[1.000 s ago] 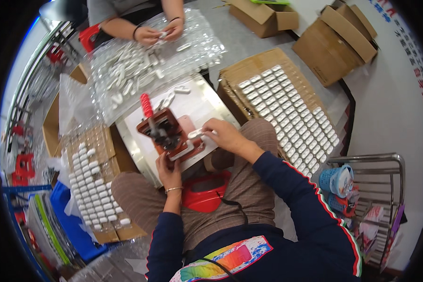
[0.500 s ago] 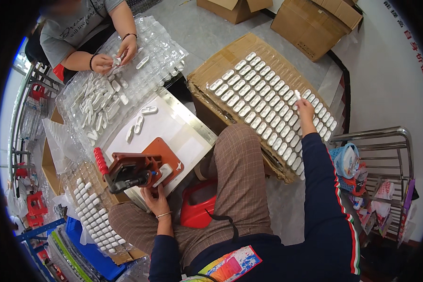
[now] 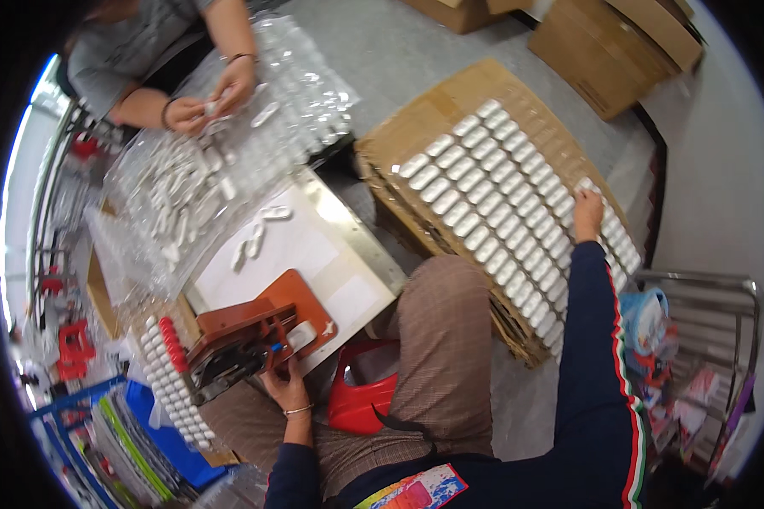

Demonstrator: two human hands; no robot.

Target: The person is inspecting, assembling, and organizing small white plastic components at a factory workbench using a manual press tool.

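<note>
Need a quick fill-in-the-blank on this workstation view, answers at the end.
1. The right hand is at the rows of white parts on a ____ box.
2. The hand beside the press is the wearer's ____.
3. The press handle is ____.

Missing words: cardboard; left; red.

Dark navy sweatshirt (image 3: 535, 479), long sleeves. Right sleeve (image 3: 587, 339) edged lengthwise with narrow wavy trim (image 3: 626, 399) in white, red, green. Left sleeve (image 3: 294, 475) same navy, ending short of wrist. Multicoloured print (image 3: 420, 492) on front, paint-splash look, red border. Brown trousers (image 3: 446, 339), fine pale check. Thin light-coloured bracelet (image 3: 299, 411) at left wrist. Hands (image 3: 588, 212) bare.
</note>
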